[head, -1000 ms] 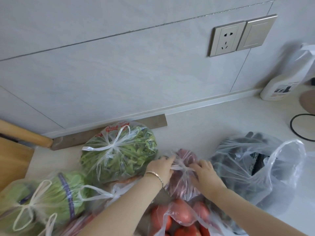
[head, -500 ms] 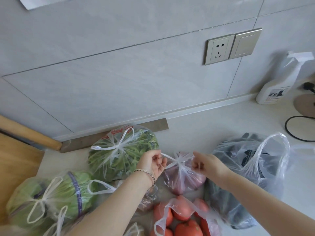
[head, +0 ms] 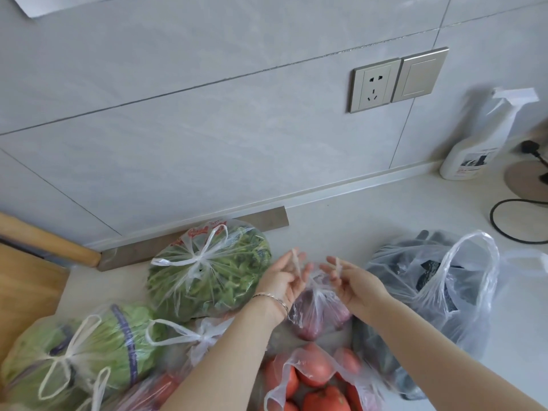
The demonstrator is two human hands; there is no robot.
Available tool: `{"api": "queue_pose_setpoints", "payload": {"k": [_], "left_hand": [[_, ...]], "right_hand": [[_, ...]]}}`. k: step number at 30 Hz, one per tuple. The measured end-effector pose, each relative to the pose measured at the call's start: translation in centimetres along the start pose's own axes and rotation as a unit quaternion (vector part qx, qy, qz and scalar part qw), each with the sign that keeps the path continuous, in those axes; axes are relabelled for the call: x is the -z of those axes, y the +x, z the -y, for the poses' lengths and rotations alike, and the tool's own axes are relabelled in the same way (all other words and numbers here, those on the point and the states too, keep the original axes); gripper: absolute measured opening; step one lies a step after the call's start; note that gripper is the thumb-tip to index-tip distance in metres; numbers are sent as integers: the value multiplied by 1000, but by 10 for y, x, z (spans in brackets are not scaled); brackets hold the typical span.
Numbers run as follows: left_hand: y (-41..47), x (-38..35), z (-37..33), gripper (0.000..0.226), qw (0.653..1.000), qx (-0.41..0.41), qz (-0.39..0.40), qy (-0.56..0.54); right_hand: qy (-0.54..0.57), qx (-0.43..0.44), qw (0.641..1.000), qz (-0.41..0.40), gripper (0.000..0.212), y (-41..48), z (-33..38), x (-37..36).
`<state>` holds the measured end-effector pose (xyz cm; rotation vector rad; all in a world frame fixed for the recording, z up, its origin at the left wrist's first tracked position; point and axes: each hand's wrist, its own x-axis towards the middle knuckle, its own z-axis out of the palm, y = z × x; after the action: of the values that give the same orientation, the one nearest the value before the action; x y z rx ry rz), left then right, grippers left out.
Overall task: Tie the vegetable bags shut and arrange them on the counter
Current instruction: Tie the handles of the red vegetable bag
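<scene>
At the far left of the worktop (head: 341, 221) a lettuce bag (head: 89, 348) lies tied, and behind it a bag of greens (head: 213, 274) is knotted too. In the middle the left hand (head: 283, 275) and right hand (head: 353, 284) each pinch one thin handle strip of the small purple-vegetable bag (head: 317, 312), fingers closed lightly on the film. The film looks soft and slippery, so it should be gripped near the handle ends. Below it the tomato bag (head: 314, 381) gapes open, its contents likely bruisable. At the right the dark-vegetable bag (head: 444, 286) stands untied
</scene>
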<state>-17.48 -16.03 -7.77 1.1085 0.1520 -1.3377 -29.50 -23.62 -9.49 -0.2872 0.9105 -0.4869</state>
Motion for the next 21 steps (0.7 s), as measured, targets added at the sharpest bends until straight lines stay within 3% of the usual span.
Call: {"api": "queue_pose_setpoints", "payload": {"k": [2, 4, 8, 11, 13, 14, 15, 18, 19, 21], "left_hand": [[0, -5, 6, 50, 984, -6, 32, 176], [1, -6, 5, 52, 960, 6, 66, 273], [10, -5, -5, 52, 897, -20, 89, 432], [11, -2, -12, 23, 806, -98, 71, 580], [14, 12, -16, 21, 783, -113, 37, 611], [16, 22, -18, 24, 785, -113, 5, 609], [18, 32, -18, 28, 813, -98, -28, 573], [24, 48, -11, 45, 963, 6, -81, 256], [27, 48, -8, 48, 985, 6, -88, 151], [29, 41, -5, 53, 996, -17, -76, 46]], "right_hand": [[-130, -8, 990, 60, 21, -3, 2, -7], [-222, -27, 970, 98, 20, -4, 5, -8], [-239, -55, 961, 126, 12, 1, 8, -10], [-359, -40, 929, 78, 4, 3, 6, -8], [-428, -29, 903, 15, 12, 10, 8, 6], [-421, -42, 906, -17, 14, 13, 8, 15], [-391, -63, 917, -46, 17, 16, 7, 23], [-253, -100, 958, -95, 28, 24, -5, 36], [-203, -98, 970, -95, 26, 26, -9, 33], [-112, -85, 986, -90, 27, 34, -11, 25]]}}
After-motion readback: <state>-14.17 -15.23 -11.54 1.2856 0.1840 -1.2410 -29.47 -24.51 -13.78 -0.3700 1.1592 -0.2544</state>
